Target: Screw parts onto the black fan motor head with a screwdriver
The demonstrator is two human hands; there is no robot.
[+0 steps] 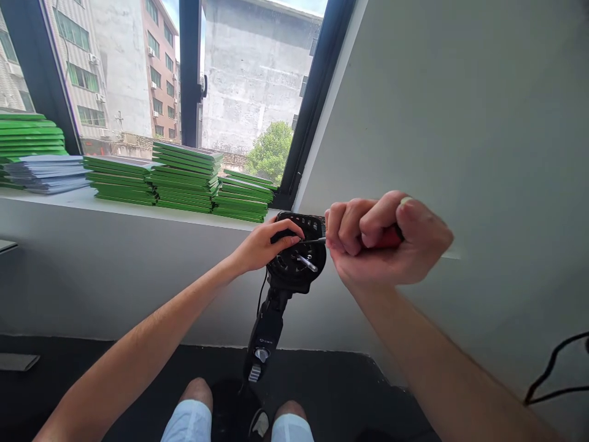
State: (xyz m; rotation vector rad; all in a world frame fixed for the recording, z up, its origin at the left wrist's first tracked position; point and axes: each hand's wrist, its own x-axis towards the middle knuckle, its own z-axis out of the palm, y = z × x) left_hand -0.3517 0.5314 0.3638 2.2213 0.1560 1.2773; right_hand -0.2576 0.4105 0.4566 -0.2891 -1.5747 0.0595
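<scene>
A black pedestal fan's motor head (299, 282), without grille or blades, stands upright ahead of me. A silver spindle (307, 264) sticks out of its front. My right hand (363, 245) is closed round the red handle of a screwdriver (390, 237). The screwdriver's thin shaft points left to the face of the motor head. My left hand (271, 242) rests on the upper left of the head, thumb and forefinger pinched by the screwdriver's tip. Whatever lies between those fingertips is too small to make out.
The fan's black pole (267, 331), with a silver knob, runs down to a round base (230, 408) between my knees. Stacks of green-edged books (184, 181) line the white windowsill (138, 212). A wall (460, 123) rises at right, with a black cable (547, 374) low down.
</scene>
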